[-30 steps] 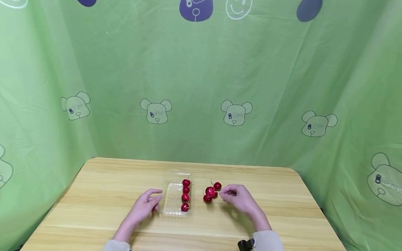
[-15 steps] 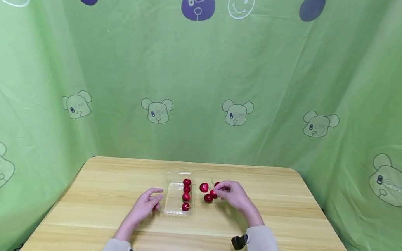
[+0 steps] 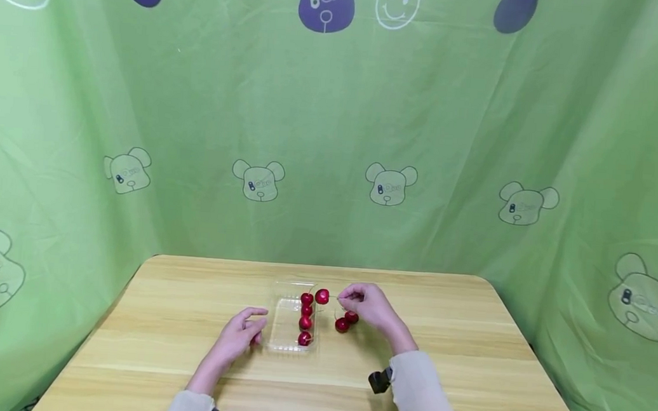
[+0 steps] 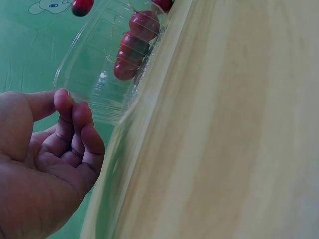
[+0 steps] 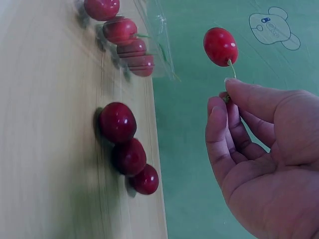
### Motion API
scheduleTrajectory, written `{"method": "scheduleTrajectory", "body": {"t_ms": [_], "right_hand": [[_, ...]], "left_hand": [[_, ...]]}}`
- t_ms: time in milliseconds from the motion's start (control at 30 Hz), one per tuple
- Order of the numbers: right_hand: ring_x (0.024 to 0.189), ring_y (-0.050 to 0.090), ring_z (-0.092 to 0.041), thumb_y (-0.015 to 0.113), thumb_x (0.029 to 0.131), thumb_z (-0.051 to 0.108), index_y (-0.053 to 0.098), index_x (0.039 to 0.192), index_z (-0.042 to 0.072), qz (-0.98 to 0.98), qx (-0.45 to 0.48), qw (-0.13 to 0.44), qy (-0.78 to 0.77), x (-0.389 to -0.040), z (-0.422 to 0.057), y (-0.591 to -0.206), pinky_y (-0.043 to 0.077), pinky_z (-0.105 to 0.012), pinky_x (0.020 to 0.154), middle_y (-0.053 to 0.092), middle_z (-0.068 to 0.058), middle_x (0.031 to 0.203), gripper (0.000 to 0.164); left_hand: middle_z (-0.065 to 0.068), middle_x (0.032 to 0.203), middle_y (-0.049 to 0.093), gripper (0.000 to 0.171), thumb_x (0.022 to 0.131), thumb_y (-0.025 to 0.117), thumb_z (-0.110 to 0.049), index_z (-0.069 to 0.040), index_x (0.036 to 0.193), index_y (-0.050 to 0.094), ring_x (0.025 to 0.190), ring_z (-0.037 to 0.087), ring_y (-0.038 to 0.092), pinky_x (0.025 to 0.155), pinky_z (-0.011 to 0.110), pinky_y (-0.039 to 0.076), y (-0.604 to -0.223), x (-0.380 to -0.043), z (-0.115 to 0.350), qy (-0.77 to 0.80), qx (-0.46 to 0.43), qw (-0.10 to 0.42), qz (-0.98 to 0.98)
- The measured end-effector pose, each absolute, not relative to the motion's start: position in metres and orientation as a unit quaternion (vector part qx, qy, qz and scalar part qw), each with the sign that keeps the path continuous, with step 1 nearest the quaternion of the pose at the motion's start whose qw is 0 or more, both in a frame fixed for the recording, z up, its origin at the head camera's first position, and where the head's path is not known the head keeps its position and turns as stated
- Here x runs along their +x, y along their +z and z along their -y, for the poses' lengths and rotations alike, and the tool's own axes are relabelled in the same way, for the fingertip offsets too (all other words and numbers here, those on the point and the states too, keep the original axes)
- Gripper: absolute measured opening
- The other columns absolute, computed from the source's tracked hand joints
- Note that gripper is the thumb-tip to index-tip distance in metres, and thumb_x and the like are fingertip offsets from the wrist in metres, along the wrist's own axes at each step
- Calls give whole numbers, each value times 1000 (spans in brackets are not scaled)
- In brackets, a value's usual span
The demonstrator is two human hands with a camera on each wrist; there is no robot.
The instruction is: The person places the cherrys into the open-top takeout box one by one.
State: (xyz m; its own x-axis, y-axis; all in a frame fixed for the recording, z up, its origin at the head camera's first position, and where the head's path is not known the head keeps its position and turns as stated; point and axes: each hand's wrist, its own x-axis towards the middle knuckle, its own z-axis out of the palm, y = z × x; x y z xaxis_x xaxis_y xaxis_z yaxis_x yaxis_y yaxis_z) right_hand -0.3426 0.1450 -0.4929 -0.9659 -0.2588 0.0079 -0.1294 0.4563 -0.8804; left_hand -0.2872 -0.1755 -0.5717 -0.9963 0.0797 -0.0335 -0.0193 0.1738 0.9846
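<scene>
My right hand [image 3: 369, 304] pinches a red cherry [image 5: 220, 47] by its green stem, between thumb and fingertips. The fruit hangs free, in the head view just beyond the right wall of a clear plastic box [image 3: 283, 320]. At that box's left side, my left hand [image 3: 237, 335] pinches the rim with thumb and forefinger, the other fingers curled. Several cherries [image 3: 305, 323] stand in a row along the box's right side. On the table under my right hand are three more cherries [image 5: 128, 157]; the farthest is hidden in the head view.
The wooden table [image 3: 447, 316] has rounded far corners. A green printed curtain [image 3: 323, 122] hangs behind it and on both sides. Dark wrist cameras [image 3: 380, 381] are strapped at the cuffs.
My right hand has lifted the cherry by its stem off the small pile and carried it left and away from me, toward the box. My left hand has stayed at the box's rim.
</scene>
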Motion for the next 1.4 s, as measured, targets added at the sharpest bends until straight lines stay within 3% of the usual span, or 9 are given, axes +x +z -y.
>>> {"method": "scheduleTrajectory", "body": {"t_ms": [100, 267, 433, 567, 733, 867, 1000, 1400], "right_hand": [[86, 65, -22, 72, 95, 5, 74, 104, 4, -848, -117, 64, -513, -344, -138, -493, 58, -50, 88, 70, -8, 95, 9], [86, 67, -31, 70, 96, 4, 73, 103, 2, -849, -128, 62, -509, -349, -123, -492, 58, -52, 86, 70, -10, 93, 8], [82, 66, -26, 70, 97, 6, 73, 102, 4, -854, -137, 57, -498, -354, -110, -487, 58, -52, 84, 69, -8, 91, 7], [82, 66, -24, 70, 97, 8, 73, 102, 5, -859, -134, 57, -491, -358, -101, -486, 59, -47, 80, 69, -9, 92, 7], [85, 68, -31, 70, 97, 5, 74, 102, 3, -865, -138, 45, -481, -361, -92, -486, 59, -35, 73, 70, -10, 92, 7], [78, 66, -22, 70, 96, 3, 75, 100, 3, -877, -149, 29, -455, -365, -84, -486, 57, -28, 70, 70, -6, 88, 6], [76, 63, -14, 71, 96, 3, 75, 98, 4, -886, -157, 21, -436, -368, -78, -485, 57, -28, 71, 70, -5, 88, 5], [81, 63, -15, 73, 92, 1, 76, 97, 3, -895, -165, -2, -414, -375, -65, -500, 58, -29, 78, 71, -6, 89, 6]], "left_hand": [[8, 74, 64, 42, 104, 63, -22, -1, 140, 57, 63, 13, 54, 53, 22, 41, -571, -287, 175, 642, 21, 41, -766], [6, 74, 64, 42, 104, 62, -21, -1, 140, 56, 63, 13, 54, 53, 21, 42, -572, -286, 176, 640, 20, 41, -767], [4, 73, 63, 42, 104, 62, -20, 0, 140, 56, 64, 13, 54, 54, 21, 42, -572, -286, 177, 641, 19, 39, -766], [4, 73, 63, 43, 104, 62, -21, -1, 141, 55, 65, 14, 55, 55, 22, 44, -573, -287, 178, 639, 21, 41, -768], [6, 74, 64, 44, 105, 61, -23, 0, 142, 54, 66, 15, 56, 55, 22, 44, -575, -289, 179, 633, 30, 41, -773], [7, 75, 64, 43, 105, 61, -22, 0, 141, 55, 66, 16, 56, 55, 22, 44, -576, -290, 180, 631, 30, 42, -774], [6, 74, 64, 42, 105, 61, -22, -1, 141, 55, 65, 15, 55, 54, 22, 43, -576, -290, 179, 632, 26, 42, -773], [5, 74, 64, 43, 105, 61, -23, 0, 141, 55, 65, 15, 56, 56, 23, 46, -573, -288, 179, 633, 27, 38, -773]]}}
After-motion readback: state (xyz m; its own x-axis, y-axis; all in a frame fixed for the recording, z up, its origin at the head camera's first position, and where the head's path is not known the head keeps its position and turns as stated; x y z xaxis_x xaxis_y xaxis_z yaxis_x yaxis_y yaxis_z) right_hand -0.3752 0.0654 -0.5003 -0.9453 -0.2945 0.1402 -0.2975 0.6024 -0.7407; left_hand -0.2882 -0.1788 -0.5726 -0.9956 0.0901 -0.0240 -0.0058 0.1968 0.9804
